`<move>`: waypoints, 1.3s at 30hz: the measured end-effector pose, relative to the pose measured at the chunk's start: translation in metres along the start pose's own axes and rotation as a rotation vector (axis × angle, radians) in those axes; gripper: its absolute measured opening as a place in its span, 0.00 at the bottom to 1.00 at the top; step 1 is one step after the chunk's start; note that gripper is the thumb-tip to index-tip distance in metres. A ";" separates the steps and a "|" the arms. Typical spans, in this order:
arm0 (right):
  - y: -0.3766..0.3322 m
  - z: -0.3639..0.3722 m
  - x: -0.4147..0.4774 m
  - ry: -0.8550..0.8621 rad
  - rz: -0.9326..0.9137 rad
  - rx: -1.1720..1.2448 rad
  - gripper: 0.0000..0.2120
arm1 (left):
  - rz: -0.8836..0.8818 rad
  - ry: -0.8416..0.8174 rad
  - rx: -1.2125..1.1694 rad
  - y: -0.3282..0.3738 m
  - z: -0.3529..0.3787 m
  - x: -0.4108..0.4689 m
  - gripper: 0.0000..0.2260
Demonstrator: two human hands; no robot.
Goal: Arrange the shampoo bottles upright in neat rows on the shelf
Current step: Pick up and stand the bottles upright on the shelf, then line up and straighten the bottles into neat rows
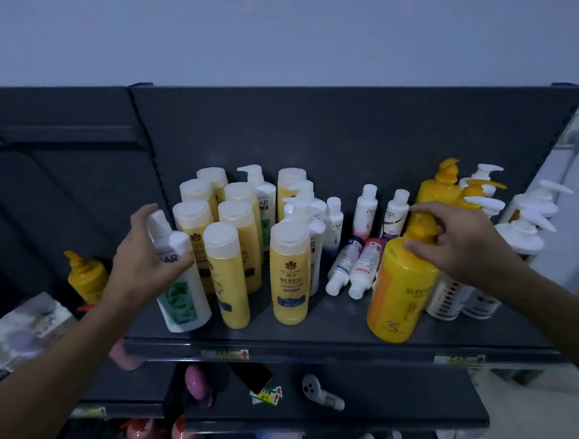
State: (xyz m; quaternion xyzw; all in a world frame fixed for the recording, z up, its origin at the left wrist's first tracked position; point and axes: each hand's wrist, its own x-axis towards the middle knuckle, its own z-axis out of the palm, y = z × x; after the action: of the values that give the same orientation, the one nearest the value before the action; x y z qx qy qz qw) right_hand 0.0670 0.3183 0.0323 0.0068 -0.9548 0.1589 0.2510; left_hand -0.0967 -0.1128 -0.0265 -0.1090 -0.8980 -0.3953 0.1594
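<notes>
My left hand (141,262) grips a white pump bottle with a green label (181,294), tilted slightly at the left front of the dark shelf (289,341). My right hand (459,239) holds the pump top of a big yellow bottle (401,290) standing near the front right. Between them, several yellow flip-cap bottles (230,274) stand upright in rows. Two small white bottles (355,269) lie flat on the shelf, with three small upright ones (365,211) behind them.
More yellow and white pump bottles (525,218) crowd the right end of the shelf. A lone yellow pump bottle (86,276) stands on the neighbouring shelf at left. Lower shelves hold pink bottles (196,384), a white controller (319,392) and price tags.
</notes>
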 end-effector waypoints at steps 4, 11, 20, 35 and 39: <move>0.006 -0.004 0.001 -0.014 0.055 -0.047 0.27 | 0.122 -0.072 0.043 0.008 0.000 -0.008 0.41; 0.015 -0.014 -0.006 -0.012 0.080 -0.075 0.29 | 0.119 -0.112 -0.045 0.002 -0.002 -0.017 0.41; 0.012 -0.016 -0.002 -0.055 0.178 -0.124 0.24 | 0.075 -0.094 -0.168 -0.002 -0.006 -0.034 0.41; -0.040 0.023 0.041 -0.288 -0.132 -0.584 0.05 | 0.746 -0.177 0.254 0.143 0.067 -0.055 0.06; -0.046 0.061 0.052 -0.642 -0.025 -0.694 0.07 | 0.641 -0.417 0.361 0.173 0.146 -0.063 0.14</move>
State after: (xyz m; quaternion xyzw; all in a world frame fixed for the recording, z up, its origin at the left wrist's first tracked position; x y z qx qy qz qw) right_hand -0.0031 0.2597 0.0211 -0.0172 -0.9807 -0.1827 -0.0674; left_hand -0.0124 0.1064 -0.0263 -0.4309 -0.8865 -0.1316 0.1056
